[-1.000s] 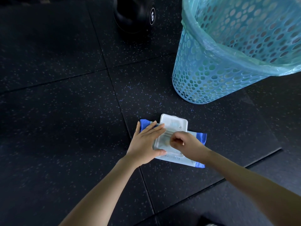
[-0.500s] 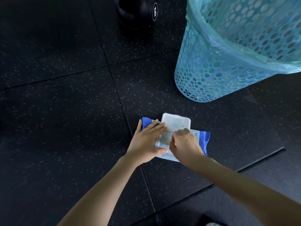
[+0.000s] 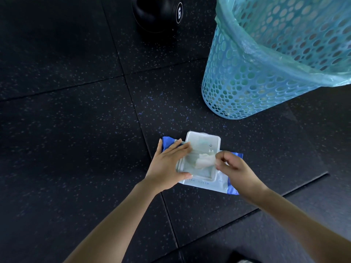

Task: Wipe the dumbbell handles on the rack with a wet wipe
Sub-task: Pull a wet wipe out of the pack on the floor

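1. Nearest the camera, two bare forearms reach down to a pack of wipes (image 3: pixel 209 184) lying on the dark rubber floor (image 3: pixel 76 130)
2. On the pack's left end the left hand (image 3: pixel 167 168) lies flat, straight fingers pressing it down, thumb at its near edge
3. Beside it the right hand (image 3: pixel 239 171) pinches a wet wipe (image 3: pixel 204 160) between thumb and fingertips; the sheet is partly out of the opening, and the clear lid (image 3: pixel 204 143) is flipped back
4. That sheet looks light, limp and damp, and it may tear or drag the next one along, so I judge a pinch at its bunched end, with the pack held down, suits best
5. Farther off stands a blue bin (image 3: pixel 247 88) with a liner, and beyond it a black weight (image 3: pixel 157 14) marked 6; no rack or dumbbell handles show
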